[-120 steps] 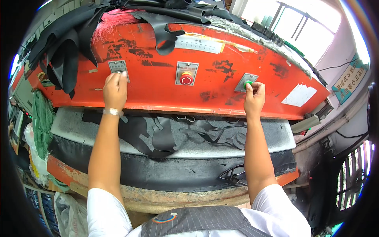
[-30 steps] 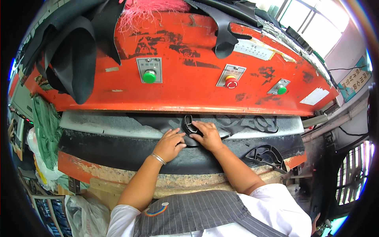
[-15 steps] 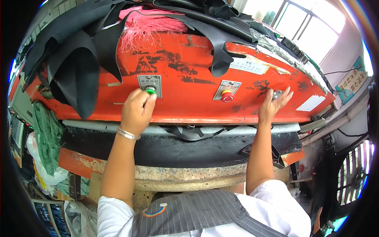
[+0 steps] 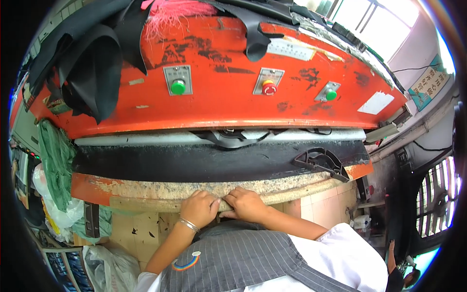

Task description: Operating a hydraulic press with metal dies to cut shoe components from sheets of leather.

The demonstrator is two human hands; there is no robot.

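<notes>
Both my hands are at the front edge of a worn, pale board (image 4: 160, 190) on a red press. My left hand (image 4: 198, 208), with a bracelet at the wrist, is closed over that edge. Just to its right, my right hand (image 4: 244, 204) has its fingers curled on top and its thumb below. Their undersides are hidden. Behind the board's edge lies a black slab (image 4: 194, 163). On its right end stands a black strip-metal frame (image 4: 342, 174), shaped like a cutting die.
The red panel (image 4: 219, 104) carries a left green button (image 4: 178, 87), a red knob (image 4: 269, 87) and a right green button (image 4: 331, 94). Black sheets (image 4: 92, 73) and pink fringe (image 4: 180, 10) hang over its top. Bags (image 4: 53, 165) crowd the left. A strip (image 4: 233, 141) dangles beneath the panel.
My left hand has left the left green button and my right hand the right one. Both came down and together to the board's front edge. The view has tilted lower.
</notes>
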